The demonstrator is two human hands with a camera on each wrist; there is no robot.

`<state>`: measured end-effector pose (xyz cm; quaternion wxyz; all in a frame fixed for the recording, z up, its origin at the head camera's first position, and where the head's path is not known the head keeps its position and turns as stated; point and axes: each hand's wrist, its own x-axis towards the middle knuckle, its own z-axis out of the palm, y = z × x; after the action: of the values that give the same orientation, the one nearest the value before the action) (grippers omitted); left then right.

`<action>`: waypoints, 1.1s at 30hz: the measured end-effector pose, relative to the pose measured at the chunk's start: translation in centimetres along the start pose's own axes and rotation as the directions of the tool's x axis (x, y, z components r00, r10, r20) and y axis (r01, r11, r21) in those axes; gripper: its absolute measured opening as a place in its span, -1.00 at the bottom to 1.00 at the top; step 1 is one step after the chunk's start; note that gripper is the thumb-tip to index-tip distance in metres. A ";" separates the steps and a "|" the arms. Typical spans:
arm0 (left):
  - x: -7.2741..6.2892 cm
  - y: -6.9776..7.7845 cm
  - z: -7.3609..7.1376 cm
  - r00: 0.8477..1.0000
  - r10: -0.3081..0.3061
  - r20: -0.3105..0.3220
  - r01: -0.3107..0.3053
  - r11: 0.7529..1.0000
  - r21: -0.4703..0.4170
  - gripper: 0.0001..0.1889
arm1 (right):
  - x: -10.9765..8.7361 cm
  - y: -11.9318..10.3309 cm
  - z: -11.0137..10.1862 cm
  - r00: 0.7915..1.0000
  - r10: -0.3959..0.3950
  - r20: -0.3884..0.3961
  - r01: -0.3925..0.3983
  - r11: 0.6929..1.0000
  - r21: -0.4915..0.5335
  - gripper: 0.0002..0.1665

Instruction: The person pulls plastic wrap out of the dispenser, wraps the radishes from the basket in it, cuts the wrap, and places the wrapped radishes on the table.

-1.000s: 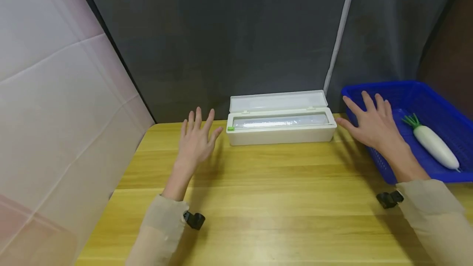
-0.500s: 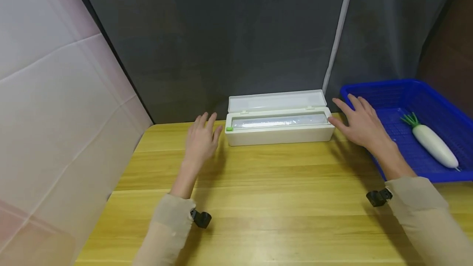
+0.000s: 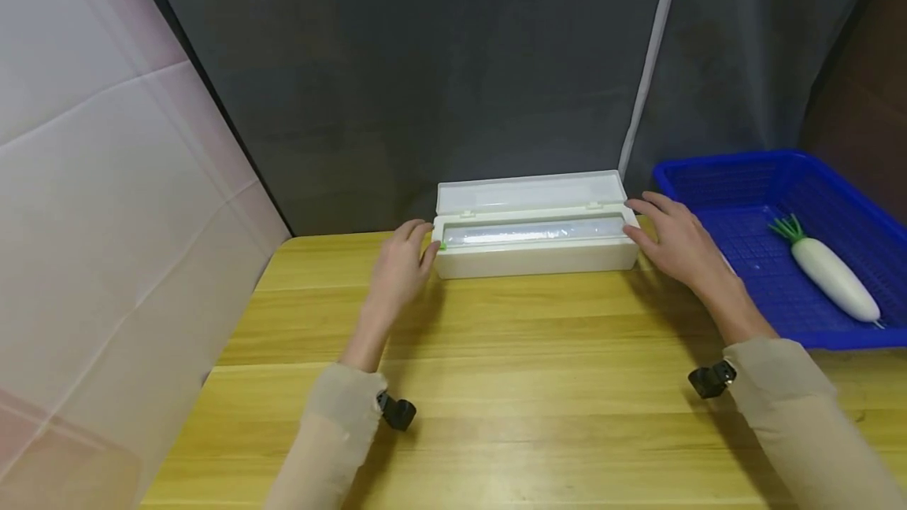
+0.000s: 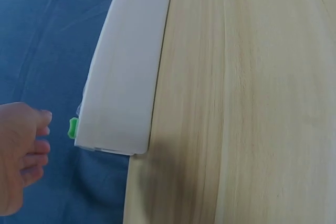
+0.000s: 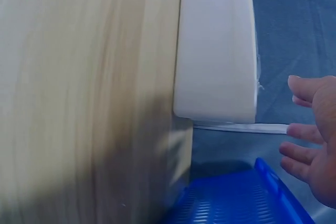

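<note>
A white cling film dispenser box (image 3: 538, 262) stands at the table's back edge, its hinged lid (image 3: 531, 194) raised. Clear film (image 3: 534, 233) shows in its long opening. A green slider (image 4: 73, 128) sits at the box's left end. My left hand (image 3: 399, 267) is at that end, fingers loosely bent. The left wrist view shows a small gap between its fingertips and the slider. My right hand (image 3: 678, 246) is by the right end, fingers spread. In the right wrist view its fingers (image 5: 300, 151) stand apart from the box. Neither hand holds anything.
A blue plastic basket (image 3: 751, 166) stands to the right, with a white radish (image 3: 836, 280) with green stems lying in it. Dark cloth (image 3: 425, 85) hangs behind the wooden table (image 3: 531, 384). A pale sheet (image 3: 120, 203) hangs on the left.
Both hands have moved inward, towards the two ends of the box. Their fingers were more spread before and are now more bent. The box, basket and radish stay in place.
</note>
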<state>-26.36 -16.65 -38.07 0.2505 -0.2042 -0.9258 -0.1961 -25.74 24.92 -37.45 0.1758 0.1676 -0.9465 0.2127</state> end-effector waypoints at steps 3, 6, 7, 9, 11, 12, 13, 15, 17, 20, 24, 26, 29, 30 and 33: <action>0.1 0.0 0.4 1.000 0.022 -0.005 -0.022 0.999 -0.032 -0.73 | -0.1 0.1 0.6 0.999 -0.033 -0.008 0.034 0.999 0.021 -0.54; 0.1 -0.1 0.8 1.000 0.026 0.000 -0.026 0.998 -0.065 -0.74 | -0.2 0.2 1.1 0.998 -0.056 -0.030 0.057 0.998 0.039 -0.57; 0.1 0.0 1.0 1.000 0.022 0.004 -0.022 0.997 -0.072 -0.74 | -0.3 0.3 1.2 0.998 -0.054 -0.042 0.055 0.998 0.044 -0.58; 0.1 0.0 1.3 1.000 0.014 0.016 -0.013 0.995 -0.094 -0.73 | -0.4 0.4 1.6 0.997 -0.040 -0.070 0.044 0.997 0.063 -0.60; 0.1 0.1 1.5 1.000 0.004 0.027 -0.001 0.994 -0.114 -0.72 | -0.4 0.6 2.0 0.995 -0.022 -0.096 0.031 0.995 0.095 -0.62; 0.1 0.1 1.7 1.000 -0.001 0.028 0.005 0.992 -0.123 -0.72 | -0.5 0.7 2.2 0.994 -0.018 -0.107 0.029 0.994 0.108 -0.64; 0.1 0.1 1.8 1.000 -0.005 0.029 0.008 0.991 -0.131 -0.72 | -0.5 0.7 2.4 0.993 -0.014 -0.120 0.029 0.991 0.128 -0.65; 0.1 0.1 2.0 1.000 -0.006 0.029 0.010 0.990 -0.142 -0.71 | -0.5 0.8 2.8 0.988 -0.015 -0.153 0.039 0.986 0.161 -0.69; 0.1 0.1 2.2 1.000 -0.004 0.022 0.007 0.989 -0.149 -0.71 | -0.6 0.9 3.2 0.981 -0.016 -0.192 0.052 0.982 0.183 -0.73; 0.2 0.1 2.4 1.000 -0.010 0.016 0.012 0.987 -0.160 -0.70 | -0.5 1.0 3.6 0.969 -0.014 -0.247 0.067 0.976 0.207 -0.79; 0.2 -0.1 2.6 0.999 -0.033 0.020 0.035 0.985 -0.171 -0.72 | -0.5 1.1 4.0 0.962 -0.023 -0.273 0.084 0.973 0.215 -0.84; 0.2 -0.2 2.8 0.999 -0.039 0.027 0.043 0.984 -0.174 -0.74 | -0.5 1.2 4.1 0.959 -0.030 -0.281 0.093 0.973 0.213 -0.87; 0.0 -0.3 2.9 0.999 -0.042 0.027 0.046 0.983 -0.179 -0.78 | -0.5 1.4 4.4 0.953 -0.039 -0.301 0.107 0.971 0.213 -0.91; 0.0 -0.3 3.0 0.999 -0.044 0.024 0.048 0.982 -0.182 -0.79 | -0.6 1.4 4.4 0.950 -0.042 -0.309 0.112 0.971 0.211 -0.92; 0.0 -0.4 3.0 0.999 -0.041 0.003 0.040 0.980 -0.194 -0.82 | -0.6 1.5 4.6 0.944 -0.045 -0.328 0.118 0.972 0.205 -0.94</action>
<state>-27.70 -15.60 -40.61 0.2259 -0.2087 -0.9061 -0.2907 -27.04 24.21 -42.07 0.3162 0.1885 -0.8677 0.3339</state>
